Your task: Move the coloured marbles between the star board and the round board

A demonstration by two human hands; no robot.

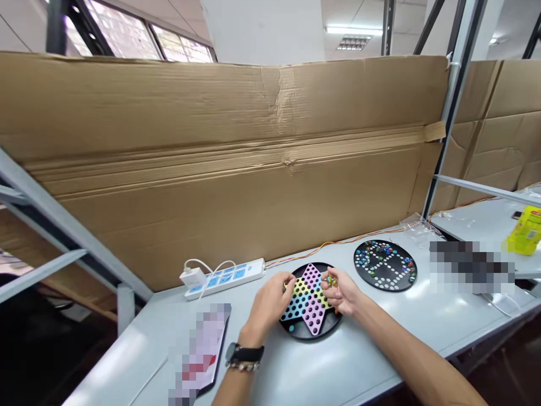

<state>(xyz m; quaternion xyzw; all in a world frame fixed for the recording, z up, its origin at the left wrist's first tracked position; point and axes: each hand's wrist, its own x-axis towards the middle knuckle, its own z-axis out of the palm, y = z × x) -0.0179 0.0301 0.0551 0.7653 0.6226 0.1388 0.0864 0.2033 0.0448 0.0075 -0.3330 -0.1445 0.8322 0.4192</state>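
A round black Chinese-checkers board (310, 330) with a coloured star of empty holes lies on the grey table in front of me. My left hand (270, 301) rests on the board's left side, fingers curled in a pinch at the yellow part of the star. My right hand (342, 290) hovers over the board's right side, cupped around several small coloured marbles (332, 279). A watch and a bead bracelet sit on my left wrist.
A second round black board (385, 265) with marbles around its rim lies to the right. A white power strip (224, 277) with a charger sits behind. A dark phone (203, 355) lies at the left. Cardboard walls stand behind the table (329, 372). A yellow pack (526, 230) is far right.
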